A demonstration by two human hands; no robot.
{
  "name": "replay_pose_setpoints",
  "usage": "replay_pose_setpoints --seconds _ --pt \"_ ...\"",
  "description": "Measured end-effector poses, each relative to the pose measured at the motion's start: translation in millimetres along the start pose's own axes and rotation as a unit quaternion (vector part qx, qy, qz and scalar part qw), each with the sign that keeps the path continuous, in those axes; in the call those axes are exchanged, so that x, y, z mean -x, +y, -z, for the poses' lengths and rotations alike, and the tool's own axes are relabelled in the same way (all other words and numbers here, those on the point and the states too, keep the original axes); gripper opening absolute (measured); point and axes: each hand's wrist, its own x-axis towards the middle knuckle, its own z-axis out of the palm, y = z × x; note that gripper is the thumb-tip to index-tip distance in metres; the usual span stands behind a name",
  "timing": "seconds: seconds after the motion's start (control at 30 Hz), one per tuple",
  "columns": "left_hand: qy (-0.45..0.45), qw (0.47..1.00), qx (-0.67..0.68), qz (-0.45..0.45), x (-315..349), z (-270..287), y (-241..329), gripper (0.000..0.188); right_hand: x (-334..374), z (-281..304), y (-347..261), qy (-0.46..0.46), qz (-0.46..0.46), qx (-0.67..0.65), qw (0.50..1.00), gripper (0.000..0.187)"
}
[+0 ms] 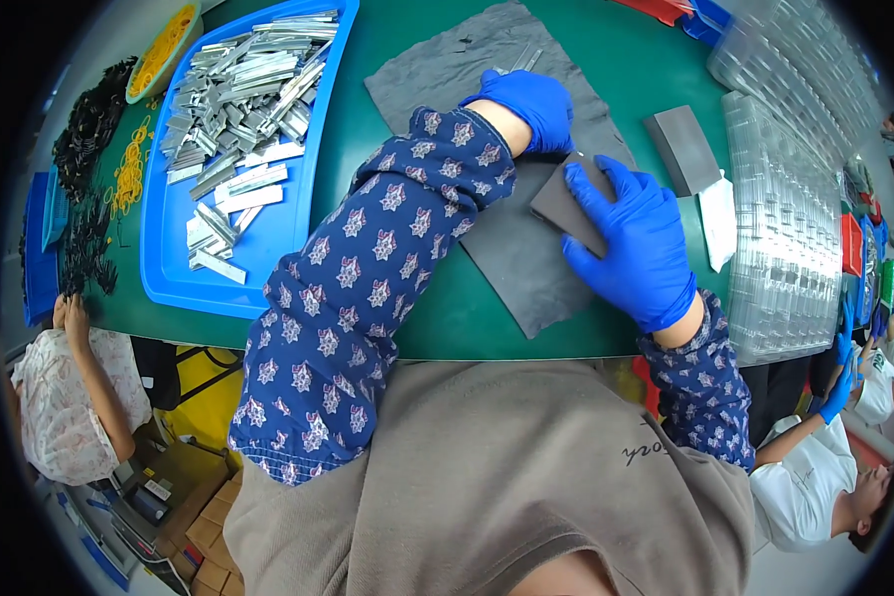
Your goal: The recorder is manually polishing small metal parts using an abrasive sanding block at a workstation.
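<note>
My right hand (634, 243), in a blue glove, grips a dark grey rectangular block (566, 207), with the thumb on its near edge and fingers over its top. The block rests on a dark grey sheet (526, 283) with rough edges. Farther up the sheet, my left hand (528, 104), also blue-gloved, is curled with its back toward me, so most of its fingers are hidden. Just beyond its knuckles show a few thin, shiny strips (528, 60); whether the hand holds them is unclear.
A blue tray (293, 223) of loose metal strips lies left on the green table (363, 288). Another grey block (681, 149) and a white packet (717, 223) lie right, beside stacked clear plastic trays (780, 238). Yellow bands (132, 169) and black pieces lie far left. Other people sit on both sides.
</note>
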Motion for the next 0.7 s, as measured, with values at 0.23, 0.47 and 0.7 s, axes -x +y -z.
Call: replay_pose_setpoints --seconds 0.23,0.47,0.7 --pt "0.002 1.0 0.005 -0.021 -6.7 -1.8 4.4 0.027 3.4 -3.4 -4.8 -0.006 -0.046 0.019 0.999 0.065" --pt "0.018 0.999 0.04 -0.025 -3.2 -6.7 -3.4 0.031 4.7 21.8 25.7 0.027 -0.044 -0.138 0.989 0.062" --pt "0.046 0.988 0.106 -0.1 6.8 -15.0 -23.9 0.031 23.7 -1.3 65.5 0.138 -0.067 -0.145 0.977 0.062"
